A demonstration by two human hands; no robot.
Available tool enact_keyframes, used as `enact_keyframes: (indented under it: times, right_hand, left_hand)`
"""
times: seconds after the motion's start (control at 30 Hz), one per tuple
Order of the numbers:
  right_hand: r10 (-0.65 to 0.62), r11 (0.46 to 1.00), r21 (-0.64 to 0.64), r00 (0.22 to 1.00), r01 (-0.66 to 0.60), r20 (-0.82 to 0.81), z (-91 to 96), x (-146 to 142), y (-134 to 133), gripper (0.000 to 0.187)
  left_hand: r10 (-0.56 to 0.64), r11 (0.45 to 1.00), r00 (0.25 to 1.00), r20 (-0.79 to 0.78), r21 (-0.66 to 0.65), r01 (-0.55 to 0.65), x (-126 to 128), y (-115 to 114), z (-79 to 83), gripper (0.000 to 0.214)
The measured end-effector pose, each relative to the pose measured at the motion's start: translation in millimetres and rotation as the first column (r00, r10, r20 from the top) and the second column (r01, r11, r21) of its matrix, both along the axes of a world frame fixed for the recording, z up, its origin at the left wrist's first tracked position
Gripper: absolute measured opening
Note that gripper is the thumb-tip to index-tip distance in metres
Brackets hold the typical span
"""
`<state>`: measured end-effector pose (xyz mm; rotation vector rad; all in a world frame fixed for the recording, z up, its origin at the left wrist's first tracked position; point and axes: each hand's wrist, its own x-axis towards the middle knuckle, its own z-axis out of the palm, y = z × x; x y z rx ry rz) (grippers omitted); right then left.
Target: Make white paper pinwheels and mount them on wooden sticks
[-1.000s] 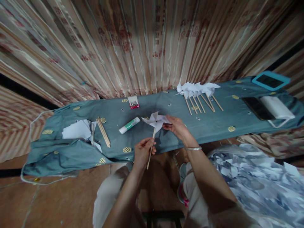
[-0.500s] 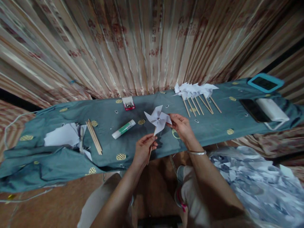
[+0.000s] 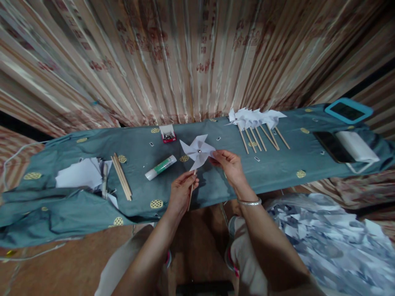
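A white paper pinwheel (image 3: 199,150) with a shiny pin at its centre is held above the front of the table. My left hand (image 3: 182,190) is closed around its wooden stick, below the blades. With thumb and fingers, my right hand (image 3: 228,165) pinches the tip of the right-hand blade. To the left lies a glue stick (image 3: 161,167) with a green label. Behind it stands a small red-and-white box (image 3: 168,135) of metal pins. Several finished pinwheels (image 3: 254,119) lie overlapped in a row at the back right, sticks towards me.
Several bare wooden sticks (image 3: 121,177) lie left, beside a stack of white paper (image 3: 79,173). On the right are a black phone (image 3: 332,146), a white object (image 3: 357,146) and a blue-framed device (image 3: 348,110). A bag of white paper pieces (image 3: 333,242) sits below the table's right front.
Both hands and the pinwheel have shifted slightly left, and the blades have turned a little. My grip on the stick and on the blade tip stays.
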<state>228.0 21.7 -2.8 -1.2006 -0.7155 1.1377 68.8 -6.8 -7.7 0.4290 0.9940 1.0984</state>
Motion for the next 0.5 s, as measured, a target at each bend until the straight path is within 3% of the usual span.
enact_keyframes:
  times: [0.23,0.5]
  right_hand:
    - [0.078,0.997,0.001,0.997,-0.078,0.02,-0.7,-10,-1,0.042]
    - [0.059,0.998,-0.01,0.997,-0.059,-0.057,-0.7,-13,-2,0.048]
  left_hand:
    - [0.014,1.0,1.0,0.014,0.017,-0.014,-3,2,-0.7,0.037]
    - [0.018,0.999,1.0,0.008,0.035,-0.018,-6,4,-3.8,0.033]
